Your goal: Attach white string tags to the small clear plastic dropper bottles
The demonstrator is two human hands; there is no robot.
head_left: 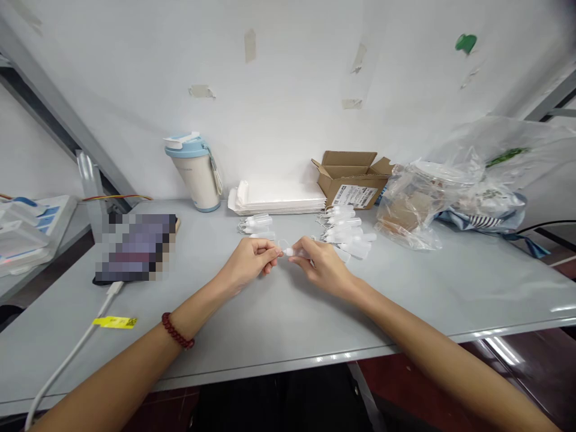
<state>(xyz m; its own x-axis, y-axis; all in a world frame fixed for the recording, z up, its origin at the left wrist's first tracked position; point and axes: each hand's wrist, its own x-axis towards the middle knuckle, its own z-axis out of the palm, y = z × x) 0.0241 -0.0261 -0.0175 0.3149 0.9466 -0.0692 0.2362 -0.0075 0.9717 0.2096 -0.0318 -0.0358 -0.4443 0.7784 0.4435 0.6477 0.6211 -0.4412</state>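
right hand [324, 265]: clamped on a little bottle [290, 252]
left hand [251, 262]: pinched together, seemingly on its thin loop [283, 241]
bottle spot: between both hands
loop step: fiddling it imo, next needs steady pinching

No text readable: box label [354, 195], yellow tag [115, 322] blurred.

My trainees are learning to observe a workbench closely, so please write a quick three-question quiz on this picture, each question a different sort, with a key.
1. True or false: the cardboard box stands to the right of the blue-lidded cup.
2. The dark red bracelet is worn on: A) the left wrist; B) the right wrist; C) both wrists.
3. What is the right hand holding?

Key:
1. True.
2. A.
3. A small translucent bottle.
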